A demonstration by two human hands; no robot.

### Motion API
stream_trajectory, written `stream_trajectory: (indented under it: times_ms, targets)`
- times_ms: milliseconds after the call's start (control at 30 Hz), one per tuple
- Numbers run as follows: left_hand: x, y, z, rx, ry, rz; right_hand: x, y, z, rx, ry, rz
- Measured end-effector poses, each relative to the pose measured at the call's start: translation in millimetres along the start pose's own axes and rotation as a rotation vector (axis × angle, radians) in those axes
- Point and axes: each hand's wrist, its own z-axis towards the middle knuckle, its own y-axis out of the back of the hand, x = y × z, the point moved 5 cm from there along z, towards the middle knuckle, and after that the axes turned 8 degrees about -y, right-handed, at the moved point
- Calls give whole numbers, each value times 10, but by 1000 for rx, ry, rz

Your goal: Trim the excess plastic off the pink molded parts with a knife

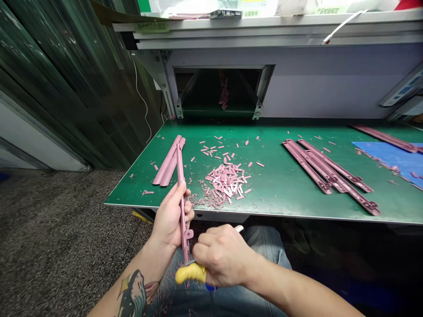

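My left hand (173, 215) is closed round a long, narrow pink plastic part (180, 169), which slants up over the table's front edge. A small tab with a hole sticks out from the part's side near its lower end. My right hand (224, 255) grips a white-handled trimming knife (238, 228); its thin grey blade lies at the part's lower end. The right thumb wears a yellow cover (191, 273), pressed close to that end. Something blue shows under the right hand, too hidden to name. Pink shavings lie on the jeans below.
A heap of pink scraps (228, 180) lies on the green table (271, 167). Two smooth pink pieces (168, 163) rest at left, and several long pink parts (330, 174) at right. A blue sheet (393, 156) lies farther right. Behind is a chute opening (221, 110) under a shelf.
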Motion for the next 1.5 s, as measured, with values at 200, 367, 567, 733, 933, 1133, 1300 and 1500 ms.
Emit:
stream_trajectory:
  times_ms: [200,367,567,733,933,1133,1300,1500]
  targets:
    - [-55,-56,-29,99,89,-198,-64,47,-23,-79,-101,189]
    - [-45,-181,-88,201,167,-357,-103,72,66,-117,-139,183]
    - [-78,-193,-68,213,153,-375,151,-106,-142,-76,-183,725]
    - [-117,-5,48,91,48,-217,304,-874,-628,210,-898,1656]
    - [-109,9,106,110,8,58,52,-28,-439,75,-592,1192]
    - [-109,-95,91,159,10,225,-71,397,-175,-173,-401,753]
    - [-56,-144,95,157,14,290,-6,217,-161,-224,-290,636]
    - [0,-153,73,160,18,358,-107,242,-169,-245,-325,594]
